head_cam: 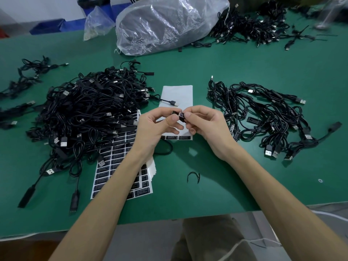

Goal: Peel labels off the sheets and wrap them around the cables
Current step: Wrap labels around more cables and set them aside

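- Head view: my left hand point(160, 123) pinches the black inline block of a cable point(174, 112) between thumb and fingertips, raised above the nearly bare sheet point(177, 95).
- My right hand point(203, 125) pinches a dark label point(181, 116) against that block, partly folded round it.
- To do this well, I judge I should hold the block steady, keep the label's edges square, and roll it on with the thumb from the stuck edge outward so no crease or bubble forms.
- The unlabelled pile point(90, 110) lies left and the labelled cables point(263, 113) right on the green table point(244, 68).
- Writing: labels on the stack of full sheets point(120, 166) are black with white print; the heading seems to read "LED CONTROLLER", and the smaller lines are too small to read.
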Tool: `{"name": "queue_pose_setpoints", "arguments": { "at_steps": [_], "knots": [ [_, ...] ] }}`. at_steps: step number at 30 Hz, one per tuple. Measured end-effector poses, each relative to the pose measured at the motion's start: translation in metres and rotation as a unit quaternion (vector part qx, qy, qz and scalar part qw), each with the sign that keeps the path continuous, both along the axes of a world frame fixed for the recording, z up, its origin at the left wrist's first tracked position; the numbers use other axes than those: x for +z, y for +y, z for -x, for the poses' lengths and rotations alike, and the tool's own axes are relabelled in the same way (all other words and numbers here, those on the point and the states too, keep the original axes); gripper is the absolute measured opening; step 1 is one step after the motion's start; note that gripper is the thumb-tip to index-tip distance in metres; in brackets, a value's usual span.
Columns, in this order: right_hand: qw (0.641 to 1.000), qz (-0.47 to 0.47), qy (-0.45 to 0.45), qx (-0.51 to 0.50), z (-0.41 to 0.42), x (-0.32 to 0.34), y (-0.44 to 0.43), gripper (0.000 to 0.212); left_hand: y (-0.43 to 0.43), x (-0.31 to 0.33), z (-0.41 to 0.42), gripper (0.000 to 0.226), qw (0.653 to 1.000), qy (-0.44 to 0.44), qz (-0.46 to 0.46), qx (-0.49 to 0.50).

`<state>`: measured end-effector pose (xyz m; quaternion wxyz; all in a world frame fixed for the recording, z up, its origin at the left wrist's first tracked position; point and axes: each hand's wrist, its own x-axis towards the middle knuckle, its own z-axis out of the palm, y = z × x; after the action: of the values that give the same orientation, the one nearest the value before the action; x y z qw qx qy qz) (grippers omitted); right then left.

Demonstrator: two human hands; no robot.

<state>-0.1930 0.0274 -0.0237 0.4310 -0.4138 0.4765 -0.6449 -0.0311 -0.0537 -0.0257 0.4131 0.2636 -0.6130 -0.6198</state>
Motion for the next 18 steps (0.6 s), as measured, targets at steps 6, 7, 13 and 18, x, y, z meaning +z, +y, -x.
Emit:
{"name": "queue_pose_setpoints", "arguments": {
  "at_steps": [6, 7, 13, 18],
  "knots": [
    [0.999, -0.005, -0.031, 0.012, 0.0028, -0.0015, -0.0017, 0.01, 0.0009, 0.002, 0.0003, 0.024, 1.0, 0.002, 0.024, 0.006],
    [0.999, -0.005, -0.041, 0.013, 0.0029, -0.0013, -0.0019, 0.01, 0.001, 0.002, 0.0004, 0.023, 1.0, 0.005, 0.023, 0.008],
    [0.997, -0.008, -0.075, 0.016, 0.0067, -0.0009, -0.0026, 0.005, 0.0017, 0.0002, 0.0025, 0.019, 1.0, 0.008, 0.018, 0.013],
    [0.997, -0.014, -0.066, 0.037, 0.0064, -0.0005, -0.0016, 0.004, 0.0025, -0.0009, 0.0023, 0.018, 0.999, 0.005, 0.031, 0.015]
  ]
}}
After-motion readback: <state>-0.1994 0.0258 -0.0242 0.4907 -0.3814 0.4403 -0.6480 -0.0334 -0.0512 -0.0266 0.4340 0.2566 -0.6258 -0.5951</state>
